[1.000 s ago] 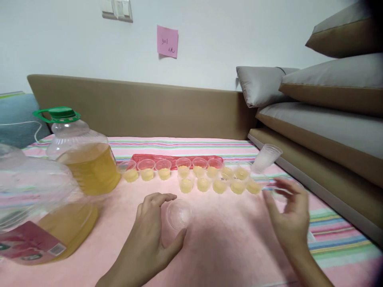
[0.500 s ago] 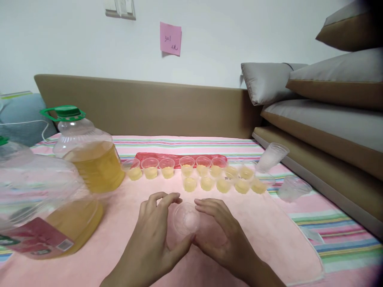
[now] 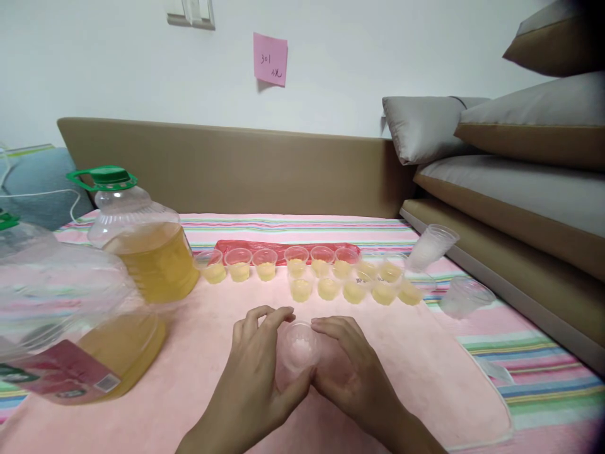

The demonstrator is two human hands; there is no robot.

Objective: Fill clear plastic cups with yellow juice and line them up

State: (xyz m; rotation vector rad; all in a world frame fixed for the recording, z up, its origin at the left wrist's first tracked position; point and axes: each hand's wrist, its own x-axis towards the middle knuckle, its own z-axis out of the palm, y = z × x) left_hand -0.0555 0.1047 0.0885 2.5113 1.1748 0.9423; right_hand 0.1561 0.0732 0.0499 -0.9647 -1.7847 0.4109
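Observation:
A clear plastic cup (image 3: 300, 348) stands between my two hands, low in the middle of the view, with no yellow liquid in it. My left hand (image 3: 265, 369) curves round its left side, index finger at the far rim and thumb at the near side. From the right, my right hand (image 3: 347, 362) wraps it in the same way, its thumb meeting the left thumb. Beyond them stand several clear cups (image 3: 301, 290) in two rows, each partly filled with pale yellow liquid.
Two large jugs of yellow liquid, a near jug (image 3: 127, 353) and a far jug (image 3: 155, 258), stand at left. Stacked clear cups (image 3: 432, 246) lean at right beside more cups (image 3: 466, 297). Behind the rows lies a red plastic bag (image 3: 278, 247). Cushions (image 3: 529, 195) rise at right.
My left hand has shifted slightly to the right, and the cup has moved a little the same way. My right hand stays almost in place. The filled cups stand as before.

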